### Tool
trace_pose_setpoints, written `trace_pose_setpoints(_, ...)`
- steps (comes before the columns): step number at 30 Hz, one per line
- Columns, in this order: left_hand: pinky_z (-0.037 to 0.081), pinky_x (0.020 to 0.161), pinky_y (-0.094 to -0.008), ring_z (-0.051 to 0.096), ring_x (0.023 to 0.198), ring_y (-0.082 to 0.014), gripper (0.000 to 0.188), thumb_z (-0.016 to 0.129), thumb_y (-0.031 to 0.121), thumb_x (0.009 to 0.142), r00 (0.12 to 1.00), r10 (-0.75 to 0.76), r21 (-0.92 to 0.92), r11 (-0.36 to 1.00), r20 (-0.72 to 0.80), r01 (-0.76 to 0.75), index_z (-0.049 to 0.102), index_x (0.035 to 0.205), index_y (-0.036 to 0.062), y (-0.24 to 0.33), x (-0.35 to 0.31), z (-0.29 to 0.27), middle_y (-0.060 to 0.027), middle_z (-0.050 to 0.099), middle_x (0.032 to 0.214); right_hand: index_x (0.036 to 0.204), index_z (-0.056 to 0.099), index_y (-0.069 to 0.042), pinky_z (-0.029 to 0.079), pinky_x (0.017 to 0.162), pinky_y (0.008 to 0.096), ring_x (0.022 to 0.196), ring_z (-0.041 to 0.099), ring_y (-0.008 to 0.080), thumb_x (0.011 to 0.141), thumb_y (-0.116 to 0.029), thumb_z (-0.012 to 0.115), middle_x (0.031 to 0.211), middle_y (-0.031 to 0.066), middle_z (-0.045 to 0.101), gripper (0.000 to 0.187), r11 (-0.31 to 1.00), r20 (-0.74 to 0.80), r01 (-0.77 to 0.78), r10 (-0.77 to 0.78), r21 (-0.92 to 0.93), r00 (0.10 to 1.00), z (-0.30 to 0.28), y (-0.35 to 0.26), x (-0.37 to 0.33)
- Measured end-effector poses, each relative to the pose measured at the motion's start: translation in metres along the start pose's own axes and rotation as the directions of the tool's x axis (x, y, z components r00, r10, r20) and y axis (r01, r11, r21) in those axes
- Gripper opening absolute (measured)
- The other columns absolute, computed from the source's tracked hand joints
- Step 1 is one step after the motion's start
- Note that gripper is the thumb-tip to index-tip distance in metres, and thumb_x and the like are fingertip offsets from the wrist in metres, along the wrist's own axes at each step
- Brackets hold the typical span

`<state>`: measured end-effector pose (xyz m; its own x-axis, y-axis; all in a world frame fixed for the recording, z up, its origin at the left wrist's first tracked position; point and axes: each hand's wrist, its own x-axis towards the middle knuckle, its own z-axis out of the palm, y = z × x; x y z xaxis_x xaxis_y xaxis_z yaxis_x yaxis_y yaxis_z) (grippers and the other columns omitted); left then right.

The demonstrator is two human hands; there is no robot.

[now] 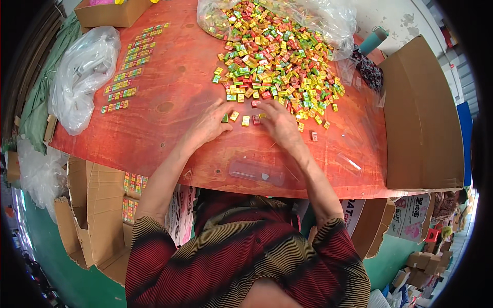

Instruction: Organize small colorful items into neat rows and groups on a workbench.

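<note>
Small printed boxes in red, yellow, green and orange lie in a big heap (282, 66) on the red wooden table. My left hand (208, 124) rests at the left end of a short loose row, thumb and forefinger apart around a small green box (225, 118). An orange-yellow box (234, 115), a yellow box (245, 120) and a red box (256, 119) stand between my hands. My right hand (281, 126) is at the heap's near edge, its fingers curved and apart. Its forefinger tip is by another red box (255, 103); its lower fingers are partly hidden.
Short rows of small boxes (122, 84) lie at the left, beside a clear plastic bag (84, 77). A large plastic bag (328, 20) lies behind the heap. A cardboard box (421, 113) stands at the right, near a teal bottle (373, 40). Open cartons (105, 205) sit below the table edge.
</note>
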<state>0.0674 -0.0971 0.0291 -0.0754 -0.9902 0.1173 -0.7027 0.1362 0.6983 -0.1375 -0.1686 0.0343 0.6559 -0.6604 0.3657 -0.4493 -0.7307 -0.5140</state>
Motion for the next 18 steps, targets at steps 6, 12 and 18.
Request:
trace_pose_setpoints(6, 0.043, 0.086, -0.036, 0.05, 0.104, -0.0297, 0.051, 0.069, 0.007, 0.067, 0.997, -0.009, -0.037, 0.999, 0.074, 0.012, 0.052, 0.115, 0.0064, 0.009, 0.004, 0.006, -0.0125, 0.049, 0.114, 0.11, 0.054, -0.006, 0.047, 0.074, 0.0355, 0.09, 0.057, 0.0298, 0.074, -0.005, 0.062, 0.105, 0.012, 0.054, 0.037, 1.0, 0.109, 0.011, -0.009, -0.017, 0.994, -0.008, 0.001, -0.006)
trace_pose_setpoints(12, 0.043, 0.084, -0.0373, 0.051, 0.101, -0.0304, 0.046, 0.068, 0.012, 0.069, 0.999, 0.015, -0.01, 1.0, 0.031, -0.015, 0.054, 0.113, 0.0077, 0.007, 0.009, 0.032, -0.0134, 0.05, 0.109, 0.109, 0.053, -0.006, 0.047, 0.074, 0.0365, 0.092, 0.055, 0.0316, 0.076, -0.005, 0.061, 0.105, 0.0142, 0.052, 0.034, 0.998, 0.2, -0.062, 0.067, -0.028, 0.977, 0.002, -0.001, -0.01)
trace_pose_setpoints(18, 0.044, 0.075, -0.0397, 0.053, 0.09, -0.0311, 0.041, 0.068, 0.015, 0.07, 0.998, 0.008, 0.057, 0.998, -0.057, -0.005, 0.057, 0.109, 0.0105, 0.025, 0.009, 0.042, -0.013, 0.05, 0.096, 0.109, 0.053, -0.004, 0.047, 0.073, 0.0374, 0.089, 0.055, 0.0336, 0.077, -0.005, 0.059, 0.103, 0.0158, 0.052, 0.033, 0.998, 0.081, -0.059, 0.059, 0.003, 0.995, 0.013, 0.009, -0.021)
